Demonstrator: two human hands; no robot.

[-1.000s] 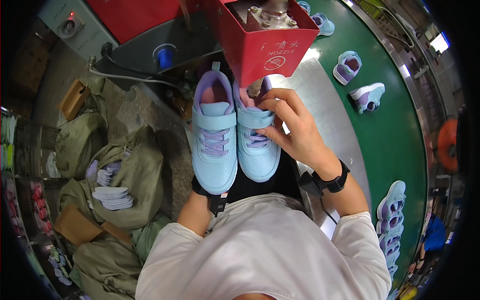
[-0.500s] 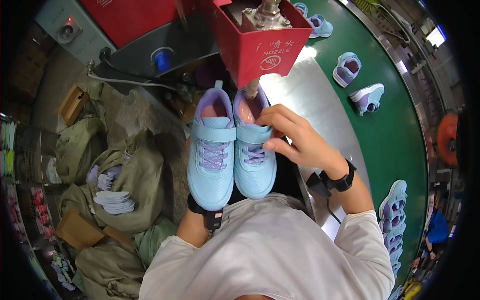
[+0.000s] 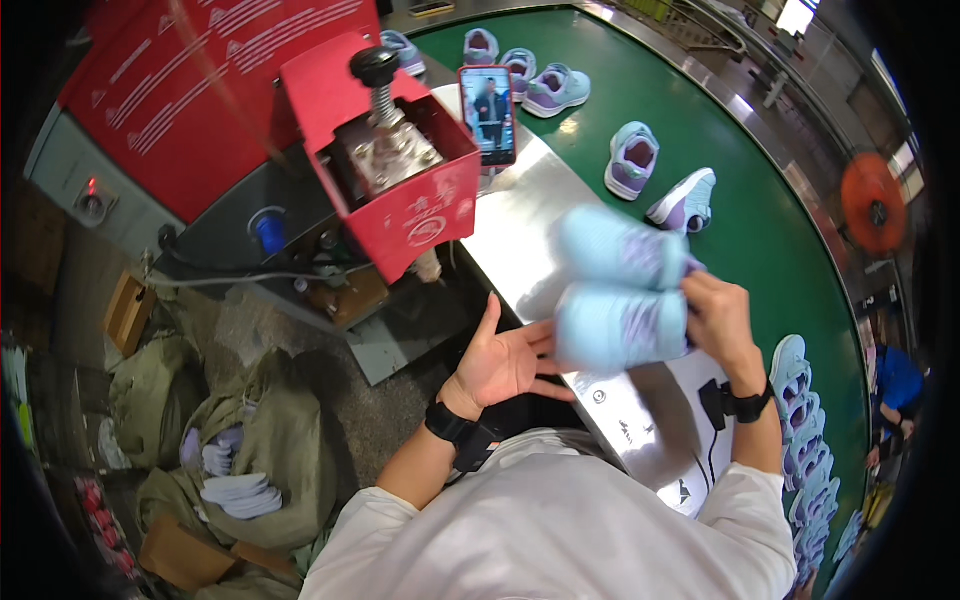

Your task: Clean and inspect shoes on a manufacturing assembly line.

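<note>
Two pale blue shoes [image 3: 622,300], blurred, sit pinched in your right hand [image 3: 722,322] above the steel surface [image 3: 520,215], at four o'clock from the red machine [image 3: 400,170]. Your left hand [image 3: 505,360] is spread, empty, touching one toe; steady both soles.
</note>
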